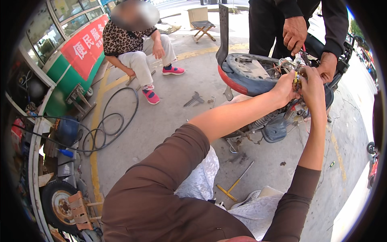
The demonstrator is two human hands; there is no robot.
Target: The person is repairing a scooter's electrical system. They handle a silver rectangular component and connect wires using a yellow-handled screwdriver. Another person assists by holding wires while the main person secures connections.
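My left hand (287,86) and my right hand (309,84) meet at a small yellow piece (296,76) among exposed wires (284,62) on a partly dismantled scooter (248,69). My left fingers are closed round the piece, and my right fingers press in from the other side; exactly what they grip is partly hidden. A co-worker in dark clothing stands across from me, one hand (293,32) above mine on a red-handled tool (304,49), the other hand (327,66) just beside my right hand.
A seated person (135,60) is at upper left by a shopfront. A black hose (136,105) loops over the ground to a tool-filled rack with a tire (52,205). A yellow T-handle wrench (227,193), loose tools (195,98) and a folding stool (203,25) stand or lie around.
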